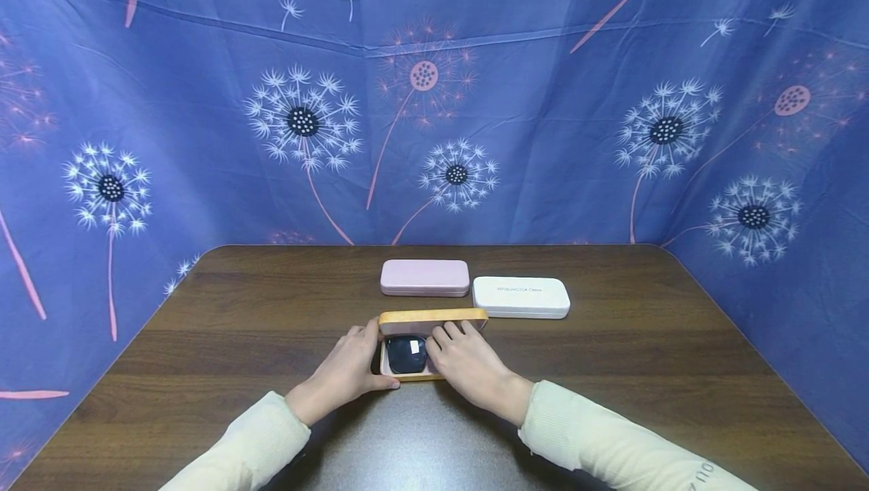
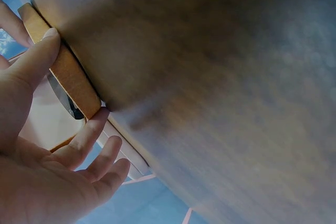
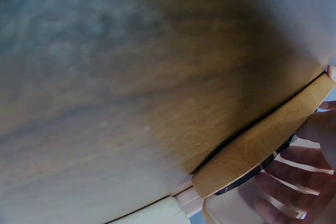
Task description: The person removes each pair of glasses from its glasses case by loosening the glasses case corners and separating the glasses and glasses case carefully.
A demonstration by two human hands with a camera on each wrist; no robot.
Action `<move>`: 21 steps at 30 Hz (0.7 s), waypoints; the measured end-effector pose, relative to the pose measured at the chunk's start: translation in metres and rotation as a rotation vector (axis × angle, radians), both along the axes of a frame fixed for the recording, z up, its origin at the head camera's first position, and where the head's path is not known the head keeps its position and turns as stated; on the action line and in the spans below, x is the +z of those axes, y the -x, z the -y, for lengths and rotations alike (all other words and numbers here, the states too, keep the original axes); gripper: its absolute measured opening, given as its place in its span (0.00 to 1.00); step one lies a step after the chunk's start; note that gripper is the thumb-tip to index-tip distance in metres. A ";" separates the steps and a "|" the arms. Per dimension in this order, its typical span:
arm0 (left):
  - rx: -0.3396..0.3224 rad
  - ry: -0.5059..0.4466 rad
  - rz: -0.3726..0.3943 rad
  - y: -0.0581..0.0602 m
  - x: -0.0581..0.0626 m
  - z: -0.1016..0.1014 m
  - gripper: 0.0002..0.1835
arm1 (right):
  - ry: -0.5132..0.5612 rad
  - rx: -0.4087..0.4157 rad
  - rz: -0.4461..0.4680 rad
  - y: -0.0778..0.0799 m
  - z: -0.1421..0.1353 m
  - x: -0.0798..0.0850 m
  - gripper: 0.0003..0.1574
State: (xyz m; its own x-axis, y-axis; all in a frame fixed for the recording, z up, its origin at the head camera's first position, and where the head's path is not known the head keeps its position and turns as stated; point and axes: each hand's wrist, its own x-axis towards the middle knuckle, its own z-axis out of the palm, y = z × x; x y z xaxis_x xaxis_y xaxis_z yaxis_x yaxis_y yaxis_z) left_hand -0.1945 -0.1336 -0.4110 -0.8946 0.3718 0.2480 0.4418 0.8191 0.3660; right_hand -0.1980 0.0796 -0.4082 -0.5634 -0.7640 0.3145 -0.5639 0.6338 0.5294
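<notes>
An orange-edged glasses case (image 1: 434, 316) lies on the table with its lid raised and a pale lining inside. Dark sunglasses (image 1: 406, 355) sit in it, one lens visible in the head view. My left hand (image 1: 346, 365) grips the case's left end, thumb at the front edge and fingers behind. In the left wrist view, that thumb presses the case's front wall (image 2: 76, 80). Over the right half of the case, my right hand (image 1: 468, 370) holds the sunglasses, covering their other lens. The right wrist view shows the dark frame (image 3: 244, 178) beside its fingers; the exact grip is partly hidden.
Behind the open case lie a closed pink glasses case (image 1: 424, 278) and, to its right, a closed white one (image 1: 521, 298). The brown wooden table (image 1: 224, 325) ends at a blue dandelion-patterned cloth (image 1: 543, 99) hanging at the back and sides.
</notes>
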 end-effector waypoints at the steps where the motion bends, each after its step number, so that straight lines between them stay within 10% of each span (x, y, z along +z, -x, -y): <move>1: 0.000 0.000 -0.003 0.000 0.000 0.000 0.47 | -0.001 -0.002 0.000 0.000 0.000 0.000 0.12; 21: -0.003 -0.006 -0.010 0.000 -0.001 0.000 0.49 | 0.043 -0.055 0.045 -0.001 0.007 0.001 0.06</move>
State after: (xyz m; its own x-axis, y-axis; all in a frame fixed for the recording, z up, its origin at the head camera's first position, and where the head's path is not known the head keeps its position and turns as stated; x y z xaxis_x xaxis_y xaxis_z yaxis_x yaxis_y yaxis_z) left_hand -0.1949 -0.1334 -0.4122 -0.8911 0.3726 0.2592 0.4477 0.8156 0.3666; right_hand -0.1966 0.0727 -0.4076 -0.6184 -0.7178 0.3199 -0.5501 0.6861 0.4760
